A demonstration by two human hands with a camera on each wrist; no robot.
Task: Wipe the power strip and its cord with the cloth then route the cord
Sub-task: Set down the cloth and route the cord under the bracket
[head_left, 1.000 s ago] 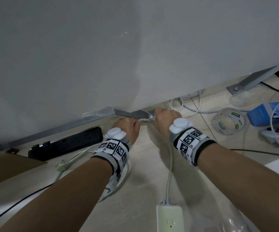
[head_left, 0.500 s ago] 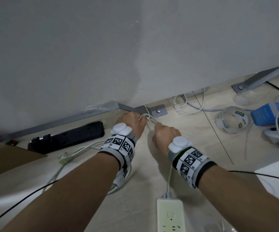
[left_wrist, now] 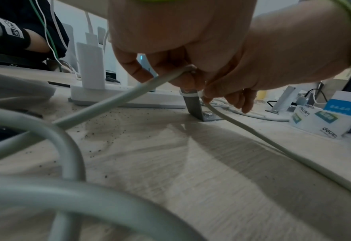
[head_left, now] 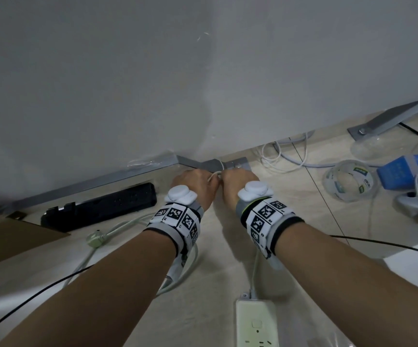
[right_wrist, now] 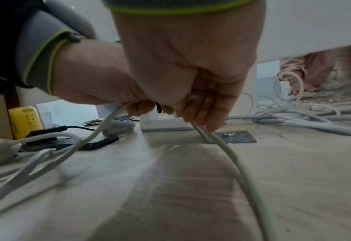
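Both hands sit side by side, knuckles nearly touching, low on the floor (head_left: 202, 309) at the foot of a grey metal bracket (head_left: 230, 164) under the white panel (head_left: 177, 71). The left hand (head_left: 195, 182) has its fingers curled round the pale cord (left_wrist: 112, 99), pinching it just beside the bracket's upright strip — from the left wrist view the cord bends out of that grip and runs down toward the camera into loose loops on the floor. The right hand (head_left: 238, 180) is curled as well, with another stretch of the same cord (right_wrist: 230, 154) passing under its fingertips (right_wrist: 203, 117) right at the bracket's base plate, then trailing along the floor toward the camera. A white band (left_wrist: 189, 94) wraps the bracket strip just below the fingers; whether it is a tie or tape cannot be told.

The white strip (head_left: 255, 324) lies on the floor well behind the hands, near the right forearm, its cord rising from its top end toward the right wrist. The cord's plug (head_left: 94, 239) lies on the floor off to the left, near a black strip (head_left: 102, 209) set along the metal rail.

To the right — well apart from the hands — lie a roll of clear tape (head_left: 348, 181), a blue box (head_left: 403, 171) and tangled white cables (head_left: 285, 156).
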